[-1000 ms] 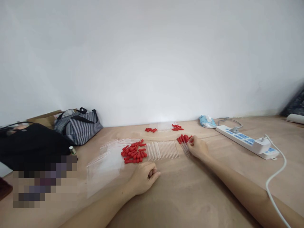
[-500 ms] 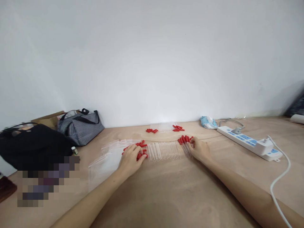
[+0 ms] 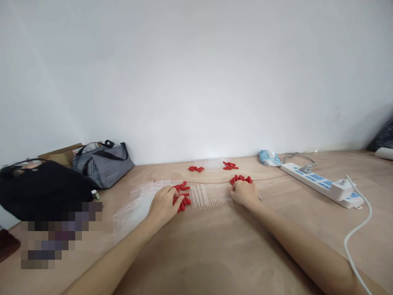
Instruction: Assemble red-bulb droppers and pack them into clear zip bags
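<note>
My left hand (image 3: 164,203) rests at the left pile of red rubber bulbs (image 3: 183,200), fingers bent over its left side; what they hold, if anything, is hidden. Right of that pile lies a row of thin clear tubes (image 3: 210,196). At the row's right end is my right hand (image 3: 245,191), fingers curled down and their tips hidden, just in front of red-topped droppers (image 3: 241,178). Part of a clear stem shows on the right of this hand. Clear zip bags (image 3: 138,205) lie left of and partly beneath my left hand.
Farther back are small red pieces (image 3: 196,169) beside a clear bag. A white power strip (image 3: 319,182) with cables and a blue packet (image 3: 269,157) stand right. Left are a striped bag (image 3: 106,164), a black bag (image 3: 46,188) and a small bottle (image 3: 95,195).
My right hand has moved left across the dropper stems to the end of the tube row. My left hand has shifted slightly left, uncovering more red bulbs.
</note>
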Tool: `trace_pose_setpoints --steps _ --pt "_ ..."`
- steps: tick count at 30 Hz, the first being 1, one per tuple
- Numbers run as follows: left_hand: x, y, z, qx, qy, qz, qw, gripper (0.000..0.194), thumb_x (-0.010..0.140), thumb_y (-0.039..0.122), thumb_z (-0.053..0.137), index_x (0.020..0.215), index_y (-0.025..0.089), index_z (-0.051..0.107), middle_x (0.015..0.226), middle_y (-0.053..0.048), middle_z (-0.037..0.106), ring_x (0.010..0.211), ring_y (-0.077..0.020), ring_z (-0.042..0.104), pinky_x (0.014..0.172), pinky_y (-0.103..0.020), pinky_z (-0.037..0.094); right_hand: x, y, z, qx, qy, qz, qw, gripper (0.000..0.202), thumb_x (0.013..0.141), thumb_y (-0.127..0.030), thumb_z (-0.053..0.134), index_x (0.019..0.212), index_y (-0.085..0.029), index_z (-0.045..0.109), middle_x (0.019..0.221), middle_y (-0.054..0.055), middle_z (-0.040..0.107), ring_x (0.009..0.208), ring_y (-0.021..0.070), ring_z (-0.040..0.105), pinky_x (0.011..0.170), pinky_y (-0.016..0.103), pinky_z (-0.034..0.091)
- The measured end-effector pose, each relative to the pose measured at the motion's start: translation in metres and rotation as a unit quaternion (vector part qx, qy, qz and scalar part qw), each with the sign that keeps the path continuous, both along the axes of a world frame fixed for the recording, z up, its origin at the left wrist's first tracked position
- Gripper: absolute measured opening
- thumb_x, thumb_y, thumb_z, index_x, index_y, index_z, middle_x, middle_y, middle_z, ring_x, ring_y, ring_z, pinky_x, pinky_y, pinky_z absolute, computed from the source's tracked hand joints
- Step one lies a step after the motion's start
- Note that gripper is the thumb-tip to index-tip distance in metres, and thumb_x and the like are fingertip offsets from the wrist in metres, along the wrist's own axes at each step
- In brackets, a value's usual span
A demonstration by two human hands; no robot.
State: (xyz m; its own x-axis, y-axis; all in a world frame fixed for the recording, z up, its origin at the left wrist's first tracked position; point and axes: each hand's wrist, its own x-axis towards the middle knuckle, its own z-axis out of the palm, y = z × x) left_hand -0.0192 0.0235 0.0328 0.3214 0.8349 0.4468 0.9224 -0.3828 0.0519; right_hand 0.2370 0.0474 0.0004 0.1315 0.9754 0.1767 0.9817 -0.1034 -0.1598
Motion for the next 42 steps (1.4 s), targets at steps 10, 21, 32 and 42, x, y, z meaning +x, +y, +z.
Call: trace_pose_setpoints --steps 10,21,32,42 --pt "0.029 -0.031 -0.026 -0.093 -0.093 -0.165 0.978 0.006 0.073 0.015 0.048 0.067 0.017 0.048 0.069 -0.001 0.052 0.062 -0.0143 0.051 0.058 -0.025 0.041 -0.007 0.007 0.001 -0.025 -0.005 -0.002 1.000 0.019 0.070 -0.018 0.047 0.079 -0.016 0.063 0.093 0.013 0.063 0.096 0.0254 0.053 0.087 0.042 0.021" --pt "0.032 -0.029 -0.034 -0.135 -0.154 -0.176 0.963 0.013 0.079 0.019 0.049 0.076 0.019 0.061 0.078 -0.003 0.056 0.074 -0.0161 0.053 0.068 -0.028 0.042 0.006 -0.029 0.005 0.121 0.081 0.159 0.977 0.019 0.084 -0.022 0.032 0.079 -0.015 0.048 0.078 0.011 0.059 0.072 0.0191 0.055 0.065 0.029 0.036" --pt "0.038 -0.035 -0.032 -0.190 -0.216 -0.191 0.939 0.023 0.082 0.020 0.042 0.102 0.020 0.054 0.092 -0.003 0.065 0.081 -0.0167 0.059 0.074 -0.028 0.044 0.009 -0.071 -0.023 0.146 0.175 0.396 0.890 0.019 0.087 -0.019 0.032 0.097 -0.019 0.049 0.085 0.006 0.058 0.078 0.0158 0.053 0.070 0.030 0.040" --pt "0.040 -0.034 -0.035 -0.176 -0.226 -0.228 0.931 0.021 0.083 0.018 0.043 0.091 0.019 0.062 0.085 -0.002 0.067 0.076 -0.0154 0.059 0.070 -0.026 0.044 -0.012 -0.071 -0.023 0.128 0.184 0.395 0.891 0.017 0.086 -0.019 0.036 0.088 -0.018 0.053 0.080 0.003 0.059 0.075 0.0134 0.053 0.069 0.027 0.036"
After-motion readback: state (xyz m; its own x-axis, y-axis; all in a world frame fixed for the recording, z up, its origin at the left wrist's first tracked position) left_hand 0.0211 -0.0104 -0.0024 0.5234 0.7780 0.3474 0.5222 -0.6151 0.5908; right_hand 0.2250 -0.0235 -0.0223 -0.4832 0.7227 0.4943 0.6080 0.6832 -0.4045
